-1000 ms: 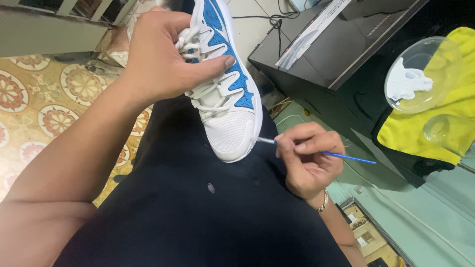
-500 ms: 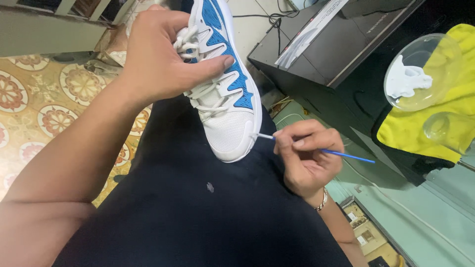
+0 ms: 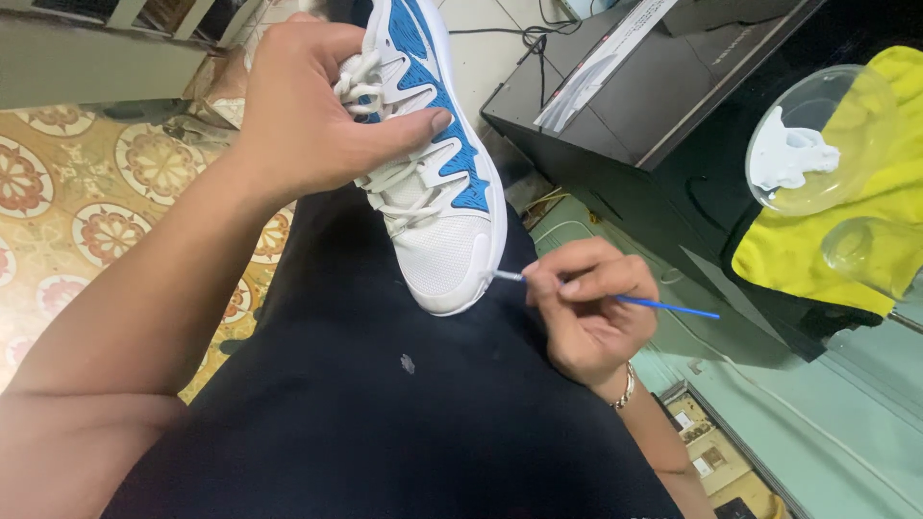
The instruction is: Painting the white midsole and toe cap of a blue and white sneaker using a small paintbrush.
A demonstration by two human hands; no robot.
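A white and blue sneaker (image 3: 437,207) rests toe-down on my dark-trousered thigh (image 3: 385,404). My left hand (image 3: 308,106) grips it across the laces, thumb over the tongue. A thin blue-handled paintbrush (image 3: 615,300) is pinched in my right hand (image 3: 586,308), and its white-loaded tip touches the sole edge near the toe. To the right, a clear dish with white paint (image 3: 808,144) sits on a yellow cloth (image 3: 836,240).
A dark cabinet or desk (image 3: 654,96) with a long white box on top stands to the right. Patterned floor tiles (image 3: 87,202) lie at left. A second clear dish (image 3: 870,250) rests on the cloth. Cables run at the top.
The brush tip has shifted slightly along the toe edge of the sole. My left hand and the sneaker have stayed in place.
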